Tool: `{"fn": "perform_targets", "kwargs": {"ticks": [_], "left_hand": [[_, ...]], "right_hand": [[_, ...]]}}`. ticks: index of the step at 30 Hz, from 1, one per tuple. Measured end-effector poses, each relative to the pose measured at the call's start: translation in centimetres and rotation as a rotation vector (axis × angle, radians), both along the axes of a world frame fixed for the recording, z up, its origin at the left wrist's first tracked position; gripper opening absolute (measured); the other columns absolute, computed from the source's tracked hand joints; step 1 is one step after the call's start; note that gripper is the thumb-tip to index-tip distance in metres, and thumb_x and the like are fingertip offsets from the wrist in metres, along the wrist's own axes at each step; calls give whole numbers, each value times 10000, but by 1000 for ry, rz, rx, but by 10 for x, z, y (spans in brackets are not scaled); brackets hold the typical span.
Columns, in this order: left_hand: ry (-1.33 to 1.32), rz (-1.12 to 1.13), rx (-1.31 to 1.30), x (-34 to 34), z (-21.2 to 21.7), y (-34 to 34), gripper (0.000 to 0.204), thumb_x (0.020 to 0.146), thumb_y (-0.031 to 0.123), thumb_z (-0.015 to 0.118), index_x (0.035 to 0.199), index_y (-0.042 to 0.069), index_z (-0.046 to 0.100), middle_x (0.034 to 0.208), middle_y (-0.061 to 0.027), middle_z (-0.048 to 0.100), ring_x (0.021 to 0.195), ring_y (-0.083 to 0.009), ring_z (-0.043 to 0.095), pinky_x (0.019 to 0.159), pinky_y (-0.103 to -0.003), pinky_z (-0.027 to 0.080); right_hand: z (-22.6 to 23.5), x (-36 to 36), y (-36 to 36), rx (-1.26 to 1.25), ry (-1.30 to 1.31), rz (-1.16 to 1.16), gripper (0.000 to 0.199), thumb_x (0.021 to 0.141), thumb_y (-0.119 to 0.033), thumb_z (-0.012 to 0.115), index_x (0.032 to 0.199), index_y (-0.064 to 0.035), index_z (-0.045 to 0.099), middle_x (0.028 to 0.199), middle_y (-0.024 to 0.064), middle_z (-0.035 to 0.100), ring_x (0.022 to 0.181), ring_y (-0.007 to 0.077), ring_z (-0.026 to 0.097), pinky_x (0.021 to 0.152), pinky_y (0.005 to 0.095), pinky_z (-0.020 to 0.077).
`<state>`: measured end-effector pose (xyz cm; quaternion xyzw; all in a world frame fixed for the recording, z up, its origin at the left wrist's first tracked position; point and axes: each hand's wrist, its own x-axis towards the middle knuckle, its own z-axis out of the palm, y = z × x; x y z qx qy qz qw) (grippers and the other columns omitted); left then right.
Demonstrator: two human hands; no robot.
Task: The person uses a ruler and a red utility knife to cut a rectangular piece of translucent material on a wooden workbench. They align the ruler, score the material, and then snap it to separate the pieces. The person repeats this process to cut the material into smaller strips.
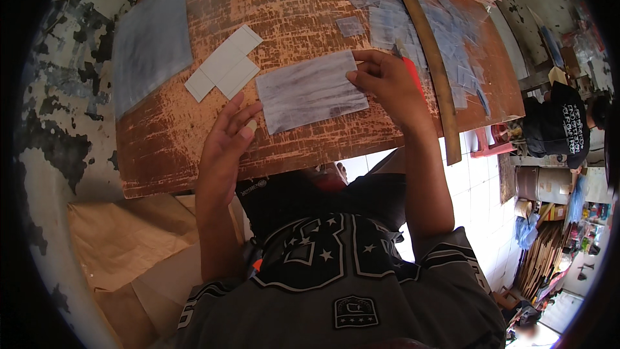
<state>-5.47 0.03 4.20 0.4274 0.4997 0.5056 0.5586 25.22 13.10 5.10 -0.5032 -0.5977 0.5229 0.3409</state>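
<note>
Between my fingers, over the bench [174,148], is a cloudy plastic sheet [313,92]. My right hand [391,87] pinches its right end; my left hand [223,141] half-curls by the left edge, its hold unclear. It looks light, limp, probably slippery, best pinched near corners.

Middle sheet [313,94] looks like thin cloudy plastic, streaky, slightly rippled. Bigger sheet [155,45]: bluish plastic, hazy, soft sheen from where I'm standing. Small squares [385,28], see-through plastic, a bit shiny. White pieces [226,63]: smooth, matt, paper or card, can't tell which. Counter [168,148]: wood-look, brown coat scraped rough. Wall [55,145]: paint flaking. Wrapping paper [129,239]: matt, creased.
</note>
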Motion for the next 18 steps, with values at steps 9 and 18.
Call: {"fn": "perform_targets", "kwargs": {"ticks": [9,18], "left_hand": [[63,202,129,24,-17,6,418,1048,84,767,1432,-12,632,1240,-74,705,1149,-152,654,1028,-316,540],[131,135,231,38,-13,7,204,1051,43,764,1229,-16,685,1128,-61,741,1038,-125,691,971,-294,548]], "right_hand": [[3,7,-16,128,289,122,224,1040,23,735,1249,-14,663,1108,32,730,1084,124,700,950,281,553],[-14,25,-33,113,362,152,286,1052,68,693,1314,-28,628,1174,21,672,1105,109,678,954,273,558]]}}
